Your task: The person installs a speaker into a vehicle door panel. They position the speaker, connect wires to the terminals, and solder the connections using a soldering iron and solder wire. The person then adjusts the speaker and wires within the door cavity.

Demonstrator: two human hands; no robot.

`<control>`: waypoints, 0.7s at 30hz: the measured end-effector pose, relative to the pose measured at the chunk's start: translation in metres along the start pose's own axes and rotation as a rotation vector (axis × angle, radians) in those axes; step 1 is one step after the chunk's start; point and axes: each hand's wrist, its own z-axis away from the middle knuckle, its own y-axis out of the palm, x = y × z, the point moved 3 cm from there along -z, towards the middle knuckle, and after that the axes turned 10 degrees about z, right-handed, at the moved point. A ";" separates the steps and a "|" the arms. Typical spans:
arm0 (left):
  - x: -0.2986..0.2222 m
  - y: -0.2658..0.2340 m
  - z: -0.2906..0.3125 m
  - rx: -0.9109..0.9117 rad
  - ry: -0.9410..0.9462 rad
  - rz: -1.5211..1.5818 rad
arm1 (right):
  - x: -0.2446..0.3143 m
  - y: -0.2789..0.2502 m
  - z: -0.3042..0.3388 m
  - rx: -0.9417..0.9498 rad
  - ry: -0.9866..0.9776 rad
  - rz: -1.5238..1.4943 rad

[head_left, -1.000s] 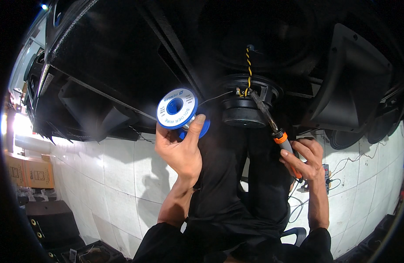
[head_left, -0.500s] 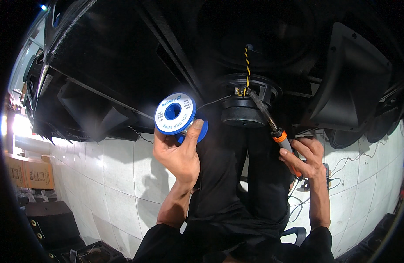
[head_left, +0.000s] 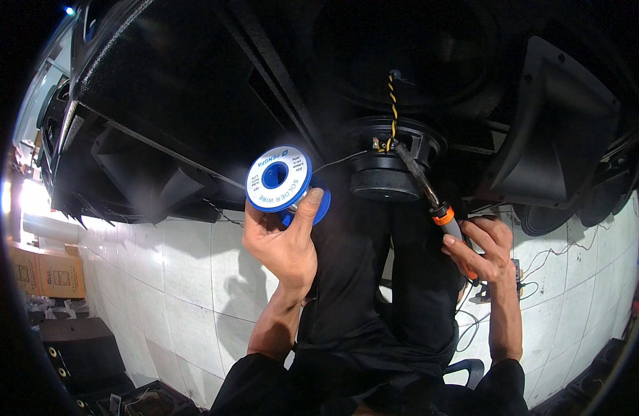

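My left hand (head_left: 286, 253) grips a blue and white spool of solder wire (head_left: 262, 182), thumb on one flange and fingers behind. A thin strand of solder (head_left: 341, 161) runs from the spool toward the terminals of a black round speaker driver (head_left: 386, 182). My right hand (head_left: 480, 248) is closed around the grey and orange handle of a soldering iron (head_left: 444, 216). The iron's tip reaches the driver's terminal area, beside the end of a twisted yellow and black wire (head_left: 393, 107). Whether tip and solder touch there is too small to tell.
Above are large black speaker cabinets, with a horn (head_left: 558, 125) at the right. Cables lie on the white tiled floor (head_left: 180, 277) by a small dark device (head_left: 517, 281). A cardboard box (head_left: 59, 274) and a black cabinet (head_left: 83, 353) stand at the left.
The spool in my left hand has shifted very slightly to the right. My right hand and the soldering iron look unmoved.
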 end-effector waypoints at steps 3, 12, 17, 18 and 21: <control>0.001 -0.001 0.000 0.034 0.005 -0.025 | 0.000 0.000 -0.001 -0.001 0.002 -0.007; 0.000 -0.002 -0.001 0.017 -0.003 0.024 | 0.008 0.001 0.006 0.009 -0.040 -0.010; 0.003 -0.007 0.000 0.028 -0.014 0.000 | 0.011 -0.005 0.005 -0.030 0.053 -0.061; 0.003 -0.008 0.000 0.031 -0.015 -0.003 | 0.011 -0.007 0.003 -0.052 0.068 -0.067; 0.002 -0.008 0.000 0.038 -0.029 -0.010 | 0.014 -0.013 -0.002 -0.081 0.105 -0.092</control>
